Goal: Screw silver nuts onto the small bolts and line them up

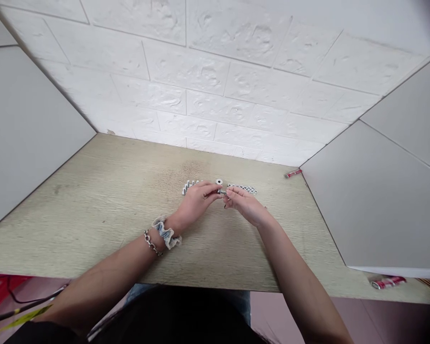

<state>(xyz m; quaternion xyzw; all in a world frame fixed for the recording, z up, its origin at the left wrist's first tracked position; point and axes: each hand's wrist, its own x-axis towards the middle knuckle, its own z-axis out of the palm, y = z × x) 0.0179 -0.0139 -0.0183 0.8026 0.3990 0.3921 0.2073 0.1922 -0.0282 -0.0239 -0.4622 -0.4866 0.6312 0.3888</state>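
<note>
My left hand [197,200] and my right hand [244,203] meet over the middle of a light wooden table [103,210]. Both pinch a small metal bolt [222,191] held between their fingertips. A row of bolts [189,185] lies just behind the left hand. Behind the right hand runs a row of small nuts [242,188]. A single washer [219,181] sits between the two rows. My left wrist wears a fabric scrunchie [166,231] and a chain bracelet [151,242].
White panels wall the table on the left [28,138] and right [390,191], with a white brick wall [215,86] behind. A red marker [293,174] lies at the back right corner. Another red item [387,283] lies by the right panel's front edge.
</note>
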